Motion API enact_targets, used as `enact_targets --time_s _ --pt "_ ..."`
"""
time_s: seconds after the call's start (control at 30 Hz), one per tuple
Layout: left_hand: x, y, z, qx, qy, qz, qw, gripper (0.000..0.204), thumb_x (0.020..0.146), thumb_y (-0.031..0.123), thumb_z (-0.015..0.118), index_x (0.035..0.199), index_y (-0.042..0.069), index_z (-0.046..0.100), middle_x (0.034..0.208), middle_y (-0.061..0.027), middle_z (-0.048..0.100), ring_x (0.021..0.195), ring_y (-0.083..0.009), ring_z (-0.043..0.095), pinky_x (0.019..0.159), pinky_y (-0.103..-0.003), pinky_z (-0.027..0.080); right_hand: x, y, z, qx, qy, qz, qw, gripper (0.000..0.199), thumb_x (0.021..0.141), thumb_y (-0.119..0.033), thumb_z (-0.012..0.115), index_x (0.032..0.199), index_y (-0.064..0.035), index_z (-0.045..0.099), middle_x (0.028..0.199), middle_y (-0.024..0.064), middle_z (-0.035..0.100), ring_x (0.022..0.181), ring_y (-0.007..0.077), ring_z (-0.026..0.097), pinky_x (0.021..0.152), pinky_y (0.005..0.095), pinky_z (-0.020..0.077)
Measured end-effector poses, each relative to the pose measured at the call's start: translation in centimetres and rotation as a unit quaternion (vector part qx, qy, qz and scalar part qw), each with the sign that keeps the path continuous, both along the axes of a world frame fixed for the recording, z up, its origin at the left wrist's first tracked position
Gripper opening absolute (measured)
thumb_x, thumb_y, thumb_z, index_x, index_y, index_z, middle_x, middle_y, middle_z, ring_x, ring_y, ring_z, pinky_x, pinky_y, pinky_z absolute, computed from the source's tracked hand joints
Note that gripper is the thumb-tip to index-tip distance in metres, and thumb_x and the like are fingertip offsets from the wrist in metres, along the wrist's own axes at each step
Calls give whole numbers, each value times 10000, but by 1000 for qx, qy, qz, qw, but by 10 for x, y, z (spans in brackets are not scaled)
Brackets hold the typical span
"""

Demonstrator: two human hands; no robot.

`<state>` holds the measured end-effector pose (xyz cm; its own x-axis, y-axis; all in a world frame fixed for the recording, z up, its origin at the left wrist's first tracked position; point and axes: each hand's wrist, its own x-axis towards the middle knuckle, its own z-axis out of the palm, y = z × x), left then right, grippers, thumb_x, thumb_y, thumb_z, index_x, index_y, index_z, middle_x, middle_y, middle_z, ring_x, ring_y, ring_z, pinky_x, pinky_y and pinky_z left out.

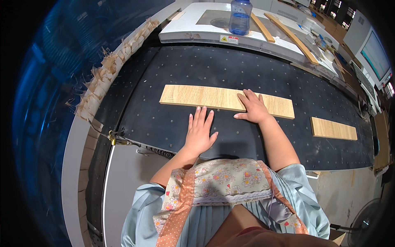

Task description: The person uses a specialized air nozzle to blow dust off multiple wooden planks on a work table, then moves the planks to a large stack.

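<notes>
A long, light wood-grain board (201,95) lies flat across the dark table, its right end angled slightly toward me. My right hand (254,108) rests on the board right of its middle, fingers spread over the top face and thumb by the near edge. Just in front of that near edge, my left hand (200,129) lies with its fingers stretched out; the fingertips reach the edge, and I cannot tell whether they press on it. Neither hand grips anything. A shorter board (333,128) of the same wood grain lies apart on the right.
The black tabletop (164,68) is dotted with small studs. Beyond it, a white machine top (185,24) holds a blue bottle (240,17) and wooden strips (293,38). A ragged paper-like roll (111,68) edges the left side. At right stand a monitor (375,53) and keyboard (362,80).
</notes>
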<state>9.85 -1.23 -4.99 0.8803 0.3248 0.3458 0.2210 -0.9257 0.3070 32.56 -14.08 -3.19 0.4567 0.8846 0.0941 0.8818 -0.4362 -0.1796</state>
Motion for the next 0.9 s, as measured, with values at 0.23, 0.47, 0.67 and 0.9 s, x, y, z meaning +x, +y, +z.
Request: enact_targets --time_s 0.23,0.47,0.67,0.9 --pt "1 1 -2 -11 12 2 1000 734 782 284 659 1394 48 332 1456 -218 250 1382 -395 174 1112 -527 156 8 12 2 -42 -1 -23 999 926 687 -622 670 1413 -144 350 1467 160 291 1384 333 213 1078 599 181" --pt "3 3 -1 -8 4 6 1000 728 773 289 671 1375 32 352 1438 -229 274 1373 -407 189 1111 -524 167 8 13 -2 -2 -23 -10 1000 912 669 -639 665 1373 -124 400 1348 147 405 1292 323 331 1043 631 222" --pt "-1 -2 3 -1 -20 21 1000 669 766 279 668 1327 25 408 1396 -229 325 1354 -405 228 1093 -540 202 -13 6 2 -10 -8 15 1000 915 686 -672 627 1374 -113 399 1360 177 390 1300 346 315 1029 667 207" --pt "3 0 -2 -1 5 12 1000 607 772 274 666 1284 32 448 1335 -178 412 1323 -377 299 1082 -540 215 -10 4 9 -12 26 26 999 949 625 -659 693 1354 -109 435 1283 203 449 1262 360 369 1043 651 195"
